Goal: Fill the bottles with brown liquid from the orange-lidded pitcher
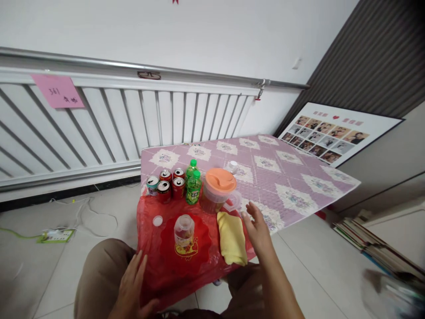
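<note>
On the red plastic sheet (166,283) stands an uncapped clear jar (184,229), its white lid (157,220) lying to its left. My left hand (133,281) is at the sheet's left front edge, fingers spread, holding nothing. To the right of a folded yellow cloth (231,238), my right hand (257,228) is raised with fingers apart and nothing in it. Behind the jar stand several drink cans (178,188), two green bottles (193,188) and a clear pitcher (212,201) with an orange lid (220,180).
A small clear bottle (233,167) is behind the pitcher on the patterned tablecloth (265,164). Behind the table is a white radiator (192,110). A photo board (328,133) leans at the right. A green power strip (56,235) lies on the floor at left.
</note>
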Demonstrator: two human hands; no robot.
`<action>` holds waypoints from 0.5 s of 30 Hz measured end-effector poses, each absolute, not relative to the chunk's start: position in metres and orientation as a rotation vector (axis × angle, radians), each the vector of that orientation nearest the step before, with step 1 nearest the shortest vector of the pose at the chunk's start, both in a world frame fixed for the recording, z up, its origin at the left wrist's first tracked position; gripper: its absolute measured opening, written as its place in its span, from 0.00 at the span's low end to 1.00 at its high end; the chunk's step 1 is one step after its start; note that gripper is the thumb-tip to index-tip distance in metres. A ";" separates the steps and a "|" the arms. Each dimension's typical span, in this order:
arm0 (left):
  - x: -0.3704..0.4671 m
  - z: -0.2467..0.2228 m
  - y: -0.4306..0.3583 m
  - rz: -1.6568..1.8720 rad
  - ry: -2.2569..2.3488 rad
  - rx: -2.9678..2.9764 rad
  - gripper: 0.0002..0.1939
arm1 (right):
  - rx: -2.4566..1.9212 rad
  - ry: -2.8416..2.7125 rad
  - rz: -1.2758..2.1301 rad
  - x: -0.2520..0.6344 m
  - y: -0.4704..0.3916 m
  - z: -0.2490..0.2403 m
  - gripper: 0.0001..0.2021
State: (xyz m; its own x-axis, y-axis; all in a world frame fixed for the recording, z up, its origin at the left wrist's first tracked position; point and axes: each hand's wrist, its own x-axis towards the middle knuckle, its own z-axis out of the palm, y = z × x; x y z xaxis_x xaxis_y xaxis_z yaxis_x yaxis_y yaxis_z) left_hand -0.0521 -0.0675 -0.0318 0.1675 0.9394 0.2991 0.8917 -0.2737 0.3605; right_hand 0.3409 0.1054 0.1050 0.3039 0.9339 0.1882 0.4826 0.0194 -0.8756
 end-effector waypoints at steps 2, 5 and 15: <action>-0.047 -0.005 -0.052 0.882 1.831 2.247 0.54 | -1.546 -1.265 0.636 0.340 0.118 0.114 0.37; -0.025 0.036 -0.020 0.970 1.801 2.091 0.49 | -1.479 -1.207 0.693 0.335 0.138 0.120 0.35; 0.035 0.060 0.053 1.087 1.638 1.769 0.47 | -1.397 -1.153 0.829 0.318 0.163 0.116 0.30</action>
